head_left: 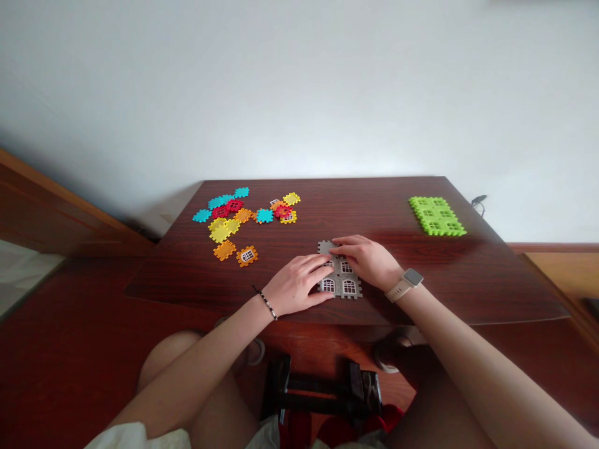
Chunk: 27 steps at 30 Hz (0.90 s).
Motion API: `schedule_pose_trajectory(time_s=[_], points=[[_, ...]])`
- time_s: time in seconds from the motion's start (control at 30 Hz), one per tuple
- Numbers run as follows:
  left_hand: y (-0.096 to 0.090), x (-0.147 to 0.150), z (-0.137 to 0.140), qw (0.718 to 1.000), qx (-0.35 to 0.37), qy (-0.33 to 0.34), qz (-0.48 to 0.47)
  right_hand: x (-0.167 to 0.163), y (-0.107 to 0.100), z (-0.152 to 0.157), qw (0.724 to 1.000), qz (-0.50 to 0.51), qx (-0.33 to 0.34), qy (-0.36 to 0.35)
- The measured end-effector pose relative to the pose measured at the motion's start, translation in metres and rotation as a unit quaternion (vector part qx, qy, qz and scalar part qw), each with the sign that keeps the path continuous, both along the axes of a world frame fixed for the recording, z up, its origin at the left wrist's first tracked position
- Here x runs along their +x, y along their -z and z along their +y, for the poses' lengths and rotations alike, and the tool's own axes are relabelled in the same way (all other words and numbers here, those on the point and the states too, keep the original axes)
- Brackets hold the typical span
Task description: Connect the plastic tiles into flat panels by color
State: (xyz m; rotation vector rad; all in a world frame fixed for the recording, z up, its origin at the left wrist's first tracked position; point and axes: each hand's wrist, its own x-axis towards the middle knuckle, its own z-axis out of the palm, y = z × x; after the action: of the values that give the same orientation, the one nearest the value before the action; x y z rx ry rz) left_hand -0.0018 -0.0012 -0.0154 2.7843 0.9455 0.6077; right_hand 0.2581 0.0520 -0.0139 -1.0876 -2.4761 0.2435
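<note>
A grey panel of interlocking toy tiles lies flat near the table's front edge, several of them with white lattice windows. Across its left side stretches my left hand, fingers extended over the tiles and the thumb by the lower edge. My right hand is closed at the far end, its fingers and thumb on a plain grey tile. Part of the panel's middle and right side is hidden under my fingers. Whether the plain tile is fully locked in, I cannot tell.
Several loose blue, red, yellow and orange tiles are scattered on the left of the dark wooden table. An orange window tile lies nearest my left hand. A bright green panel lies far right. A white wall stands behind.
</note>
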Motion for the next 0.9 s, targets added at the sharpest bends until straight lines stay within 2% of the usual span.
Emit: schedule_pose_trajectory(time_s=[0.53,0.7,0.9], points=[[-0.005,0.009,0.002,1.000,0.006,-0.019,0.016,-0.004,-0.002,-0.001,1.000,-0.026,-0.002,0.015],[-0.002,0.008,0.001,1.000,0.011,-0.016,-0.018,-0.003,-0.003,-0.006,1.000,0.022,-0.013,0.013],[-0.004,0.003,0.003,0.996,0.005,-0.057,-0.073,-0.001,-0.012,-0.013,0.997,0.048,-0.034,0.040]])
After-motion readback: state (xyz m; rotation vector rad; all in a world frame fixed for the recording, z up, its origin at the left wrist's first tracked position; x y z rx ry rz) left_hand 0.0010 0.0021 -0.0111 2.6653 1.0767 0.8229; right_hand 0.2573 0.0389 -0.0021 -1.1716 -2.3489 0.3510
